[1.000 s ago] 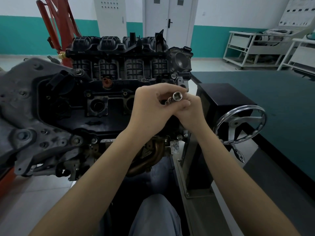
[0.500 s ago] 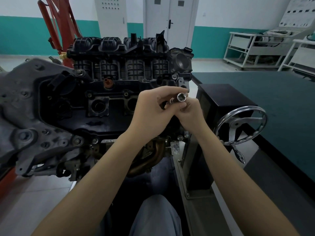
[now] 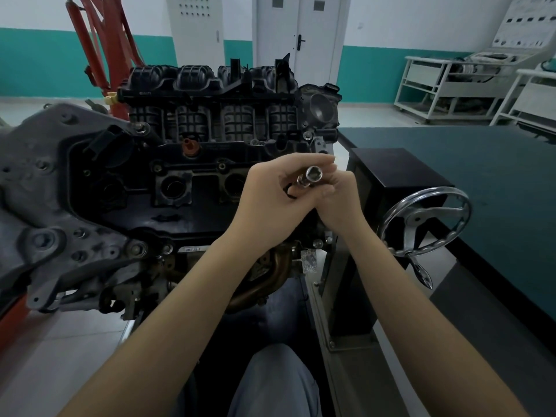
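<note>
A shiny metal socket (image 3: 313, 175) on a short drive piece points its open end toward me, held up in front of the black engine (image 3: 192, 164) on its stand. My left hand (image 3: 270, 197) curls round the piece from the left, fingers arched over the top. My right hand (image 3: 337, 194) meets it from the right, fingers pinching the socket. The rest of the tool is hidden inside both hands.
A chrome handwheel (image 3: 427, 218) sticks out of a black box (image 3: 391, 173) on the stand at right. A dark green workbench (image 3: 496, 188) runs along the right. A red hoist (image 3: 99, 49) stands behind the engine. My knee (image 3: 276, 383) is below.
Both hands stay together with the socket between them; the socket's open end has shifted slightly as the fingers work on it. The engine has not moved.
</note>
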`<move>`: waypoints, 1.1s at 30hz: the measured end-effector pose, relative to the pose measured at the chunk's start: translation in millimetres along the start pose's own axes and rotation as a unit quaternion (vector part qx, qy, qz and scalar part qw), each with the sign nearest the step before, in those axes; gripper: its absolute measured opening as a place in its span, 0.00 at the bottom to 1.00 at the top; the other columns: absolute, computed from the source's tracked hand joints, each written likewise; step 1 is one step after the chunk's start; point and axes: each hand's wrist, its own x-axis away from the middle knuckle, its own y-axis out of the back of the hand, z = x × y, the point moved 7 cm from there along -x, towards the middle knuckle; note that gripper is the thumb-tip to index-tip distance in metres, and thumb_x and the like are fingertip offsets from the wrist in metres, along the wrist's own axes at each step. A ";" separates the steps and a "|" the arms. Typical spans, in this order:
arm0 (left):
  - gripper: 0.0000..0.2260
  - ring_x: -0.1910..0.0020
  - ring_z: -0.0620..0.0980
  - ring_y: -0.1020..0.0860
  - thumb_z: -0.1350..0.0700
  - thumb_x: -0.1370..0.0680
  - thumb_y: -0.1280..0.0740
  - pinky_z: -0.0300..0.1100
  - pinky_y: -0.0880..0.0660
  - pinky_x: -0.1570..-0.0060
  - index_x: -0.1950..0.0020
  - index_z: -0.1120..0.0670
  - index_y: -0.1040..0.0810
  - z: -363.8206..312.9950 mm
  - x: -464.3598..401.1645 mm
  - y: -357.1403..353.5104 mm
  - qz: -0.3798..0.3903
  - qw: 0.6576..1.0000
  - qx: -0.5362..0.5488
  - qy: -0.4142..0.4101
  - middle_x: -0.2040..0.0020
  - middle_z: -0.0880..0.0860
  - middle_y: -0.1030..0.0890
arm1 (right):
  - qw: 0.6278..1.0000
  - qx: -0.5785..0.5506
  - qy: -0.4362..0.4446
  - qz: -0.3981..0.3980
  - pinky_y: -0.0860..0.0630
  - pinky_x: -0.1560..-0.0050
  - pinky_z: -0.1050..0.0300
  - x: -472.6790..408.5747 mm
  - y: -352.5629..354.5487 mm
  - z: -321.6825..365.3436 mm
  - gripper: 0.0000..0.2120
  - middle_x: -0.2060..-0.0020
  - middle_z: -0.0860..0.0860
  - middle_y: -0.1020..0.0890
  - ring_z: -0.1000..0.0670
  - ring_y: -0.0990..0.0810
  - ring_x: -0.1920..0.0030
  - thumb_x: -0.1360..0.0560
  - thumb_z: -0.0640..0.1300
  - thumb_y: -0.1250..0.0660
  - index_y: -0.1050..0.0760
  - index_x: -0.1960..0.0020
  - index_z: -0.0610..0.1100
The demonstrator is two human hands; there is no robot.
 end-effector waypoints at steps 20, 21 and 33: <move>0.15 0.51 0.43 0.18 0.69 0.30 0.26 0.39 0.22 0.46 0.46 0.55 0.18 -2.3 -0.8 2.9 -0.012 1.000 -0.017 0.008 0.54 0.49 0.16 | 1.000 0.002 0.000 0.015 0.25 0.53 0.68 2.8 -3.8 0.8 0.14 0.61 0.66 0.17 0.62 0.19 0.55 0.29 0.31 0.33 0.23 0.49 0.48; 0.16 0.50 0.44 0.18 0.69 0.30 0.27 0.39 0.22 0.45 0.45 0.55 0.19 -3.4 -1.1 1.1 0.002 1.000 -0.017 0.003 0.53 0.50 0.16 | 1.000 0.004 -0.004 0.006 0.25 0.54 0.68 2.2 -2.1 0.6 0.15 0.62 0.65 0.17 0.62 0.19 0.57 0.29 0.30 0.32 0.22 0.52 0.49; 0.16 0.51 0.41 0.18 0.65 0.31 0.24 0.37 0.22 0.46 0.45 0.54 0.18 -3.6 -2.6 1.9 -0.012 0.999 -0.036 0.012 0.54 0.46 0.17 | 1.000 -0.009 0.003 0.006 0.23 0.52 0.64 0.6 -3.1 3.8 0.11 0.60 0.59 0.17 0.59 0.18 0.56 0.29 0.33 0.33 0.20 0.52 0.46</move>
